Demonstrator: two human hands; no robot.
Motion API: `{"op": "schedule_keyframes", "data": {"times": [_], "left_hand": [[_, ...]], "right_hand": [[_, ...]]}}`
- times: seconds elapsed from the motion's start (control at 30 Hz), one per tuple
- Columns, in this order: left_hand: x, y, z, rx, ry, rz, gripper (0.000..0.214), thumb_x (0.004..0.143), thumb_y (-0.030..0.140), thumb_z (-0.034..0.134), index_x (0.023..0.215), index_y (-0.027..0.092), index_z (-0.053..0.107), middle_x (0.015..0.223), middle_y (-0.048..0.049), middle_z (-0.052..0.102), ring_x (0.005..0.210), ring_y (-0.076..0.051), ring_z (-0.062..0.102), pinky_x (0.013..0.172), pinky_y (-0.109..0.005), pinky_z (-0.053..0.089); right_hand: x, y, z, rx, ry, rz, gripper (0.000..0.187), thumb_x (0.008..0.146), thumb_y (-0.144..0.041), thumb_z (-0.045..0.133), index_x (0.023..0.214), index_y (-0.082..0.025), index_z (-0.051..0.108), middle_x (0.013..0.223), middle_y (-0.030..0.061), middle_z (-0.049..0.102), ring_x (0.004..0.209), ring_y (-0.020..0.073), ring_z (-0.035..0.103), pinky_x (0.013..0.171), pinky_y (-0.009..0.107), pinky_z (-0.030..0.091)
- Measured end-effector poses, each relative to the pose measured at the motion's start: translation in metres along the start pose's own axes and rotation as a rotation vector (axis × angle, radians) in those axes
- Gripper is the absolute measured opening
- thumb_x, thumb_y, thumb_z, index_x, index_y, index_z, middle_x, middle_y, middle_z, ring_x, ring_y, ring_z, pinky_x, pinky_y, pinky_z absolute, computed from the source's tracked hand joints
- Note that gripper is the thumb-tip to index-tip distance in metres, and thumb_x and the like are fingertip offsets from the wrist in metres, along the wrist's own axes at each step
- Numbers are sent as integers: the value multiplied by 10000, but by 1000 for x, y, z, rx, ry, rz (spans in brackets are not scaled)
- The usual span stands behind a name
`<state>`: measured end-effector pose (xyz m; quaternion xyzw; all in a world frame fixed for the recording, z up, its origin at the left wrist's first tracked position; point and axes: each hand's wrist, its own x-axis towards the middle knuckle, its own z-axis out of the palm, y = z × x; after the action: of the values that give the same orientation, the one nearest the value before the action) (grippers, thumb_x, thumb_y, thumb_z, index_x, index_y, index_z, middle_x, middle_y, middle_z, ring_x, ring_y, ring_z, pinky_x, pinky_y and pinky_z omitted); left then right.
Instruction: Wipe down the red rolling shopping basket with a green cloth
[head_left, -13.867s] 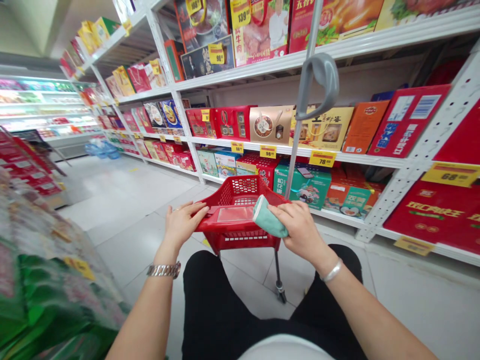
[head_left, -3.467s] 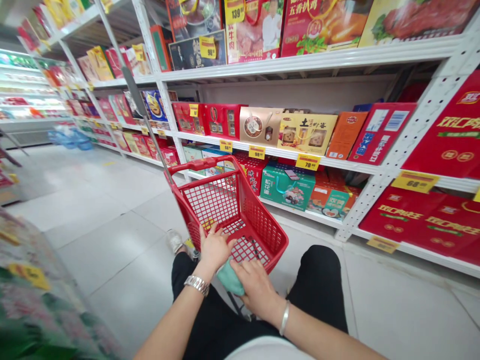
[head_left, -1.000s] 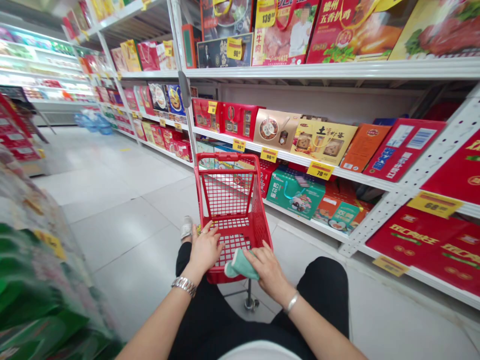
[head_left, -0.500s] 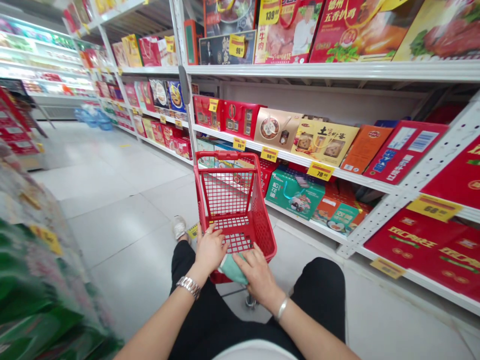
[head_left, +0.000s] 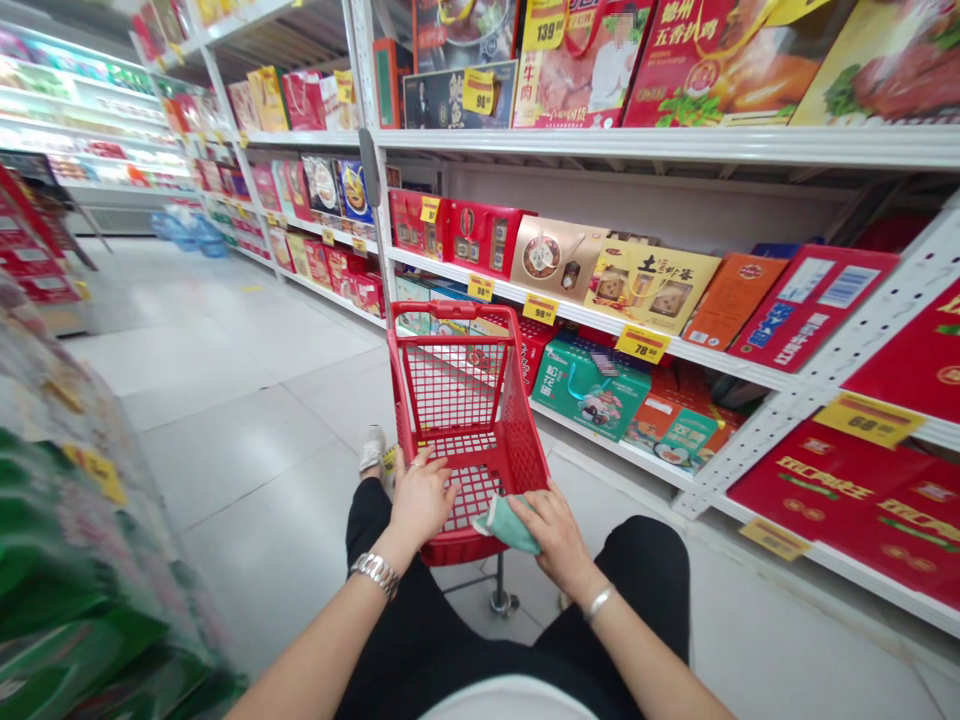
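A person in black trousers point(head_left: 645, 580), knees apart, leans over a red shopping cart point(head_left: 521, 440) that stands on the pale tiled floor point(head_left: 247, 430) of a store aisle, its near end between the legs and its handle point(head_left: 454, 311) at the far end. The hands are apart, one at each side of the basket: the left hand point(head_left: 421, 495), fingers loosely spread, rests at the near left edge, while the right hand point(head_left: 553, 532) is closed on a folded mint-green cloth point(head_left: 511, 526) at the near right corner of the rim. How firmly the cloth meets the plastic cannot be told. A silver watch point(head_left: 376, 573) circles the left wrist, a silver bracelet point(head_left: 598, 602) the right. Below the basket shows a caster point(head_left: 501, 602), and a white shoe point(head_left: 371, 448) is planted beyond the left hand. A thin pole with a dark grey grip point(head_left: 368, 168) rises at the cart's far left corner. Behind and to the right, white metal shelving point(head_left: 630, 145) carries rows of boxed food: a teal box point(head_left: 589, 392) on the bottom shelf, with a tan box point(head_left: 556, 258), a yellow box point(head_left: 652, 287) and an orange box point(head_left: 736, 298) side by side above it, over yellow price tags, one of them a tag reading 78 point(head_left: 643, 344). Blurred green packages point(head_left: 82, 610) fill the lower left; a brightly lit display point(head_left: 82, 130) runs along the distant wall.
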<state>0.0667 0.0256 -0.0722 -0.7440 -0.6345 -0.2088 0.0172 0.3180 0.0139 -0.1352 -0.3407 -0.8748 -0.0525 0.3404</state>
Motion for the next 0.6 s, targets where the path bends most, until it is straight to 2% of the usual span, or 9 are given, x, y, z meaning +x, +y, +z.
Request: {"op": "schedule_keyframes", "data": {"times": [0.13,0.33,0.43,0.6], "left_hand": [[0,8,2,-21,4,-7,227,878,288,566,875,231,786,1126,-94,763,1290,-368,539,1196,-693,126],[1,7,1,-14,0,-11,224,871,276,567,867,226,785,1107,-99,766,1274,-367,552,1188,-686,161],[2,2,-1,4,-11,-14,214,870,262,575,846,234,786,1084,-93,772,1264,-361,562,1195,-667,165],[3,-9,-3,10,-13,-10,209,873,279,585,886,241,790,1121,-88,764,1263,-356,563,1198,-659,174]], "right_hand": [[-4,4,1,-14,-1,69,688,796,-5,481,1442,-242,491,1137,103,620,1085,256,540,1084,586,394],[14,-37,16,25,-106,54,734,754,-13,540,1445,-254,480,1179,97,601,1095,253,518,1138,601,327],[26,-59,26,25,-121,56,692,762,-17,539,1414,-247,509,1148,94,608,1067,253,506,1130,580,347],[33,-65,28,-1,-105,-1,646,767,23,523,1369,-211,545,1138,93,617,1028,237,501,1123,523,373]]}}
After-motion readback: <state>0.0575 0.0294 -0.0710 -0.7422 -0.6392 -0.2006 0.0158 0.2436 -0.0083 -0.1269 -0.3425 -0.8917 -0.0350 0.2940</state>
